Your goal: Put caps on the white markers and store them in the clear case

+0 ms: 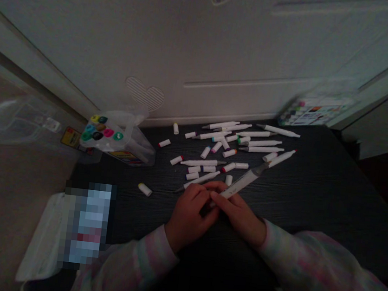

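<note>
A white marker (242,184) with a dark grey end slants up and to the right from my hands. My right hand (244,216) is closed around its lower part, thumb along the barrel. My left hand (191,215) has its fingers curled at the marker's lower end, which they partly hide. Just beyond the grey end lies a white marker with a red tip (283,159). Several uncapped markers (202,163) and loose white caps with coloured ends (230,153) are scattered over the dark table ahead of my hands. A yellow-ended cap (145,189) lies apart on the left.
A clear plastic case (138,146) with several coloured marker ends stands at the left, its clear lid (22,116) beside it. Another marker case (319,110) is against the white panel (225,51) at the back right. A blurred-out screen (90,227) lies at the front left.
</note>
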The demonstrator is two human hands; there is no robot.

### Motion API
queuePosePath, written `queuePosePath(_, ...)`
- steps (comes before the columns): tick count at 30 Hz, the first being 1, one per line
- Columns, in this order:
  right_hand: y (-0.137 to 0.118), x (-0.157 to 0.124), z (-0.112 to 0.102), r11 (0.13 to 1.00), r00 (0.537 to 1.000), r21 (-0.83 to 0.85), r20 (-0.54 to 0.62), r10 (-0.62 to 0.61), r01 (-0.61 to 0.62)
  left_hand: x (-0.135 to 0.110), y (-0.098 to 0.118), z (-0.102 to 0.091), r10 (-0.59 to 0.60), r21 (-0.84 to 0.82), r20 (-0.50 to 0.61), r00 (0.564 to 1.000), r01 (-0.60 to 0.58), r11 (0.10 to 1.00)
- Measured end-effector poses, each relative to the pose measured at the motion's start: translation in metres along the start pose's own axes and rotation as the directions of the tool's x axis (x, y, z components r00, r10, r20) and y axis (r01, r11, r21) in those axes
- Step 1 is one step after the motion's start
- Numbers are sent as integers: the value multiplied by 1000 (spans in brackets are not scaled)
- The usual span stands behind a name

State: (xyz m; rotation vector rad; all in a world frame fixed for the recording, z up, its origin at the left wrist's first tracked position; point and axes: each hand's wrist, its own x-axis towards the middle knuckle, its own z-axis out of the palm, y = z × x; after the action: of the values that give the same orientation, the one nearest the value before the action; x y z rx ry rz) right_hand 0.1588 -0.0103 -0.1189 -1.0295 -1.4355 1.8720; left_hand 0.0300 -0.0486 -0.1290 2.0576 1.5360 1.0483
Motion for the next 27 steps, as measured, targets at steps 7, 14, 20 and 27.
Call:
queuePosePath(7, 1, 0, 0, 1000, 1000, 12, -7, -11, 11, 0, 0, 0, -4, -4, 4, 1000, 4, 1000)
queuePosePath(14, 0, 1, 1, 1000, 1000, 8, -8, 13, -13, 0, 1, 0, -5, -2, 15, 1000, 5, 1000)
queuePosePath(20, 0, 1, 0, 1000, 1000, 11, 11, 6, -6, 0, 1, 0, -7, -6, 23, 1000, 7, 1000)
queuePosePath(27, -1, 1, 0, 1000, 1000, 13, 17, 13, -13, 0, 1, -1, -10, -11, 30, 1000, 10, 1000)
